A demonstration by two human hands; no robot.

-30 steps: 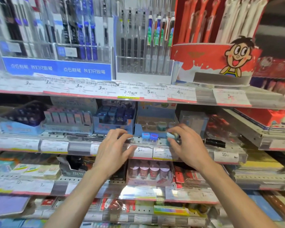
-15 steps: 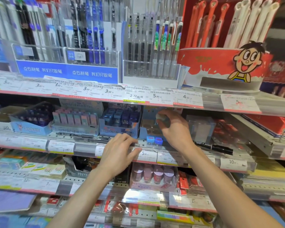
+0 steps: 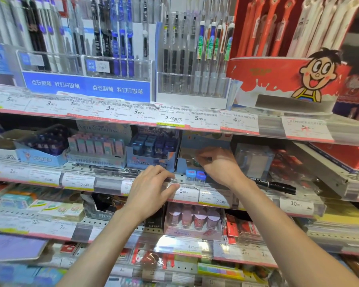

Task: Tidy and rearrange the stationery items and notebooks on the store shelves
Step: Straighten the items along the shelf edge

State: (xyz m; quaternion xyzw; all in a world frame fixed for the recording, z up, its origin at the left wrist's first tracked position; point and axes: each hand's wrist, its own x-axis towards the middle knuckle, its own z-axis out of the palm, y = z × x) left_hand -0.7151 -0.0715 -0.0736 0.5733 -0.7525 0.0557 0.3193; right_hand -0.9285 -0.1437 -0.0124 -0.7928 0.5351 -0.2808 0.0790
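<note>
Head cam: left hand (image 3: 148,189) rests flat, fingers relaxed, on the shelf edge (image 3: 104,183); right hand (image 3: 220,165) reaches into a blue display box (image 3: 181,164), grip unclear.

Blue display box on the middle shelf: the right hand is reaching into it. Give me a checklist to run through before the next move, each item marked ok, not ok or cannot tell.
1. Right hand reaches the blue display box: ok, its fingers are inside the box.
2. Right hand holds an item: cannot tell, the fingertips are blurred.
3. Left hand steadies on the shelf edge: ok, fingers rest on the price rail.
4. Two small blue-capped containers in front of the box stand upright: ok.
5. Black marker put away: not ok, it lies loose on the shelf, right of the right wrist.
6. Neighbouring dark blue box undisturbed: ok, apart from both hands.
</note>
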